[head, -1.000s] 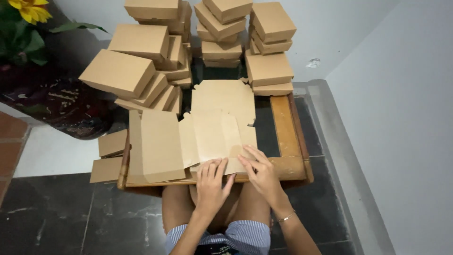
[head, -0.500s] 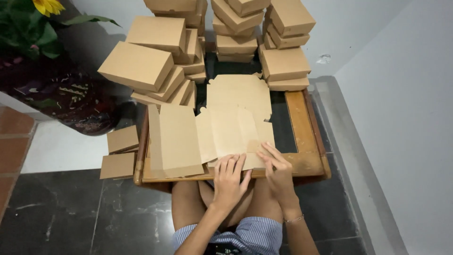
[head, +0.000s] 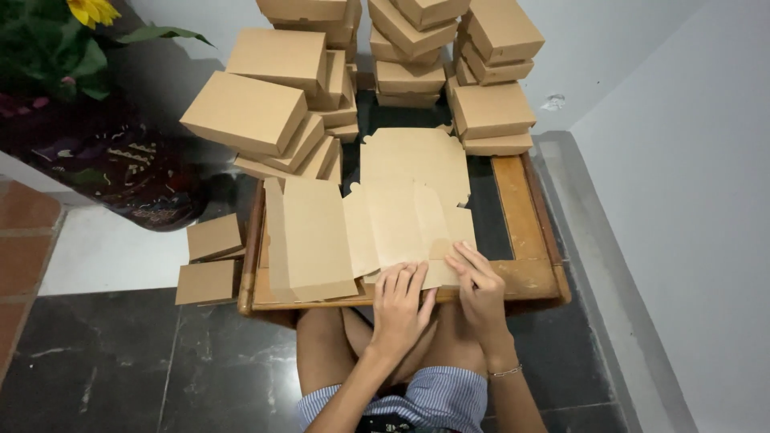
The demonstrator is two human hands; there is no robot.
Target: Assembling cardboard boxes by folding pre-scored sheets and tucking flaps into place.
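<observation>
Two small boxes (head: 210,256) are seen on the floor at the far left, beside the table (head: 536,277). On the table a flat box blank (head: 377,224) is spread, its long axis running left to right across the top. The near edge of the blank is pressed by both hands. The left hand (head: 399,309) is laid flat, fingers held close together, on the near flap. Just to its right, the right hand (head: 480,285) rests with fingers slightly spread on the same edge. The blank lies directly ahead of the fingertips; neither hand is closed around anything. Stacks of folded boxes (head: 265,104) stand behind.
</observation>
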